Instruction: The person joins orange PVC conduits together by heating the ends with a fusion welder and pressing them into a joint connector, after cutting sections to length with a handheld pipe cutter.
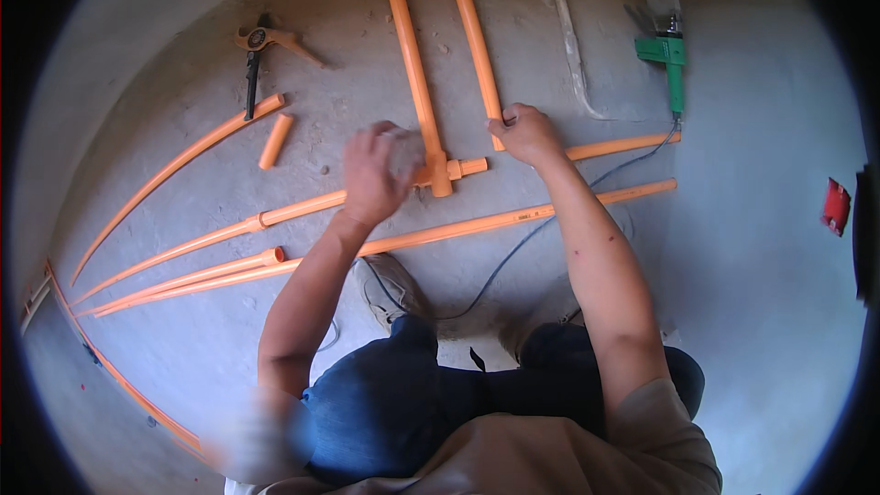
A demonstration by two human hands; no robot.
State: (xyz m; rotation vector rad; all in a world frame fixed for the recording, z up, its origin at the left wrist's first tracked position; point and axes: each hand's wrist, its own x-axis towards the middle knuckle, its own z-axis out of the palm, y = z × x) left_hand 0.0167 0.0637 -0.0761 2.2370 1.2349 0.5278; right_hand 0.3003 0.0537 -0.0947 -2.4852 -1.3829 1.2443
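Observation:
In my right hand (524, 133), the fingers are closed round the near end of an orange plastic pipe (469, 27) that runs away toward the far edge. My left hand (374, 174) is blurred by motion, its fingers curled about a pale grey, smeared thing (404, 154) whose kind I cannot make out. Just right of that hand, an orange tee fitting (441, 174) joins a second long pipe (406, 37) leading away from me and a short stub (473, 166) pointing right. Another pipe (302, 207) passes behind my left hand, so its joint there is partly hidden.
A green pipe-welding iron (674, 55) lies far right, its dark cord (513, 252) curving between my shoes. Orange pipes (440, 234) cross the floor before my feet. A black-and-orange hand tool (258, 41) and a short pipe piece (276, 141) lie left. Something red (835, 207) is far right.

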